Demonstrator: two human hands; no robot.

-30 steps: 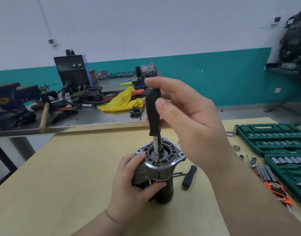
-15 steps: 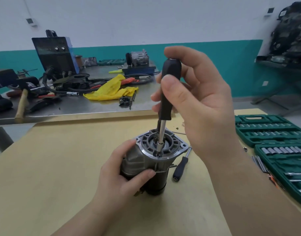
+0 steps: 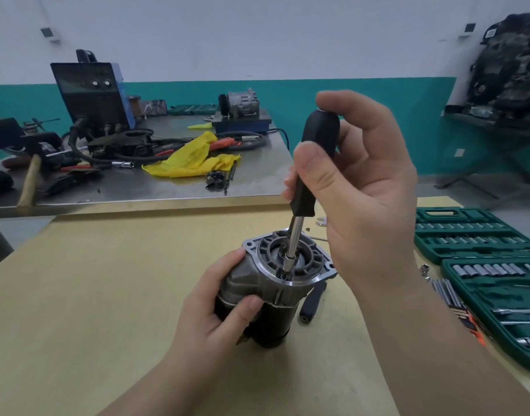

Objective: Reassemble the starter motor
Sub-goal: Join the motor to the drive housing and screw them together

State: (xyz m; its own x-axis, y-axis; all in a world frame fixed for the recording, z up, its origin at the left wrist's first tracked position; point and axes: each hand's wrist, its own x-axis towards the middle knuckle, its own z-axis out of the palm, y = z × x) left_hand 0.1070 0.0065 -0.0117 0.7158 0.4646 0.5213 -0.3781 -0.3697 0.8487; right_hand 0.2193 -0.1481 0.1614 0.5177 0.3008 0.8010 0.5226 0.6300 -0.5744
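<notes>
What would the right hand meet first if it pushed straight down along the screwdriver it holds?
Probably the starter motor: the right hand grips the screwdriver, whose tip already sits in the housing's open end, near its front rim. Depth is hard to judge.

We see our two hands and forearms, and nothing is worn on them. Our left hand [image 3: 215,307] is bare, with no glove, ring or watch, and its thumbnail is cut short and unpainted. Our right hand [image 3: 366,199] is bare too, its thumbnail likewise short and plain. Both forearms run bare to the lower edge of the view, with no sleeve or cuff showing on either.
</notes>
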